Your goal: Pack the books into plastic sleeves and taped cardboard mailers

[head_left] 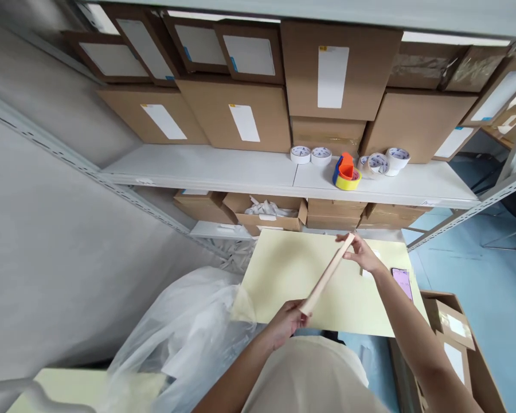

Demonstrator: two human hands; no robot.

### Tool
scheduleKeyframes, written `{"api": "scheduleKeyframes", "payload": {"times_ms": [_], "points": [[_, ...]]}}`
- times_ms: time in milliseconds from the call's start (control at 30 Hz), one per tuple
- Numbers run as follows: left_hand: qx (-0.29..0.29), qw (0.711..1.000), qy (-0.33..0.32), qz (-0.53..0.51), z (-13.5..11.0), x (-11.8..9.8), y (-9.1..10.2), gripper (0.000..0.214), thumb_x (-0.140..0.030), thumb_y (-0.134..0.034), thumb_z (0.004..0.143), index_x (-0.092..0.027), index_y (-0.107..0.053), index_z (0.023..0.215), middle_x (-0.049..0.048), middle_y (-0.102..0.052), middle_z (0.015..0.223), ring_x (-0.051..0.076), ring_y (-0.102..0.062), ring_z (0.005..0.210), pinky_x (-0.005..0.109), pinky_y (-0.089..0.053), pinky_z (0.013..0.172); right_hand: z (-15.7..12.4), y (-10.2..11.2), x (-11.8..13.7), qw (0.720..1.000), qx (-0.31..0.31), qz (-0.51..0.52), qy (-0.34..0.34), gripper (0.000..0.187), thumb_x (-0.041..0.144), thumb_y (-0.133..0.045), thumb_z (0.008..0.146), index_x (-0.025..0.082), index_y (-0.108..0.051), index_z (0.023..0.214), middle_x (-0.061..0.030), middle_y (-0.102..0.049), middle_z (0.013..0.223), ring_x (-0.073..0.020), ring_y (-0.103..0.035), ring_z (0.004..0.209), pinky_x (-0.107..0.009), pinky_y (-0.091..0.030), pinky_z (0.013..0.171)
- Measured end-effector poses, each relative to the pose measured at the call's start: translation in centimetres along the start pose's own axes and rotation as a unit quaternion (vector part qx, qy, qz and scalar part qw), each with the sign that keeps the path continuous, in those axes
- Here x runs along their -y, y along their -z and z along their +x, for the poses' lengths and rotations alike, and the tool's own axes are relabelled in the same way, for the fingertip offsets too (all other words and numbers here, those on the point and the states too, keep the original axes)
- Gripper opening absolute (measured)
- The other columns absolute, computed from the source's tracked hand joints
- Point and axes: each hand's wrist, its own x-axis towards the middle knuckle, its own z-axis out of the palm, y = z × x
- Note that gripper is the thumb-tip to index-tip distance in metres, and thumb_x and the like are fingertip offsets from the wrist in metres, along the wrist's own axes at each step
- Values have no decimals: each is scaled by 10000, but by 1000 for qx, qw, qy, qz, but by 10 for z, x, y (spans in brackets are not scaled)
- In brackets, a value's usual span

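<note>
A thin, flat tan piece, like folded cardboard or a slim box (328,274), is held edge-on above the pale yellow tabletop (284,269). My left hand (286,322) grips its near lower end, and my right hand (362,252) pinches its far upper end. The piece slants from lower left to upper right; its broad faces are mostly turned out of sight. Beneath my right wrist, a small white item (370,267) lies on the table, partly hidden. Farther right rests a phone (402,283) with a lit pinkish screen.
Cardboard boxes (253,115) with white labels fill the shelf (206,169) ahead. Tape rolls (321,155) and an orange-and-blue tape dispenser (346,172) sit along its edge. A large plastic bag (184,332) bulges at left. An open carton (481,367) with boxes stands at lower right.
</note>
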Motion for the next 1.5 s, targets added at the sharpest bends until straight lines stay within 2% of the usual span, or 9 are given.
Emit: {"api": "scheduleKeyframes", "payload": {"times_ms": [133,233,400,500,633,800,967,1200,1500], "points": [[16,999,11,-29,1,-9,5,495,-623,-699,711,-170,-705,912,131,-735,945,263,-661,963,368,-475,825,-2,-9,-1,994,-29,80,-70,466,482,-856,560,242,-546,812,-4,-725,766,-214,-703,678,-335,-579,581],[17,997,-50,-49,2,-28,11,707,-780,-631,646,-154,-681,972,165,-738,934,313,-680,956,439,-480,872,-8,-11,5,990,-56,84,-94,440,418,-860,571,233,-551,823,6,-720,734,-203,-695,628,-313,-574,551],[-55,976,-176,117,1,-63,8,726,-468,-854,580,-209,-603,1210,90,-739,924,263,-694,873,361,-535,785,-9,-17,19,990,-34,65,-120,431,338,-881,539,219,-558,800,10,-724,715,-204,-703,628,-315,-587,566],[-56,964,-179,188,-1,-73,3,520,-464,-805,648,-175,-689,1065,75,-734,848,232,-683,799,327,-554,719,-4,-25,27,991,-38,23,-126,427,279,-901,496,214,-570,757,18,-713,669,-208,-703,613,-307,-580,545],[-70,970,-175,153,0,-67,2,473,-506,-791,641,-170,-720,966,59,-733,846,206,-675,758,303,-563,667,-2,-29,39,991,-73,-23,-108,373,318,-890,527,201,-640,778,-4,-732,694,-216,-710,634,-307,-583,554],[-101,980,-165,46,3,-44,5,561,-567,-798,606,-176,-700,997,41,-727,817,174,-675,706,281,-570,623,-22,-11,37,988,3,10,-157,448,400,-842,619,184,-711,989,-39,-764,847,-231,-724,730,-348,-602,634],[-46,990,-136,-16,1,-29,5,579,-537,-814,624,-183,-689,1065,83,-746,956,229,-706,882,338,-574,771,-40,-16,14,964,-190,145,-114,525,427,-882,547,215,-688,986,13,-739,729,-190,-691,638,-332,-588,590],[2,988,-94,119,-1,-24,15,680,-531,-810,619,-191,-678,1193,91,-726,1127,253,-669,1044,389,-514,957,-40,-22,11,951,-245,156,-105,540,435,-895,523,229,-655,962,20,-716,682,-183,-669,601,-293,-528,504],[-52,976,-131,164,11,-19,21,601,-554,-816,560,-166,-738,1012,109,-758,956,236,-697,861,334,-549,756,-30,-14,5,955,-246,133,-96,559,479,-877,518,232,-617,948,19,-708,712,-157,-629,579,-252,-469,478]]}}
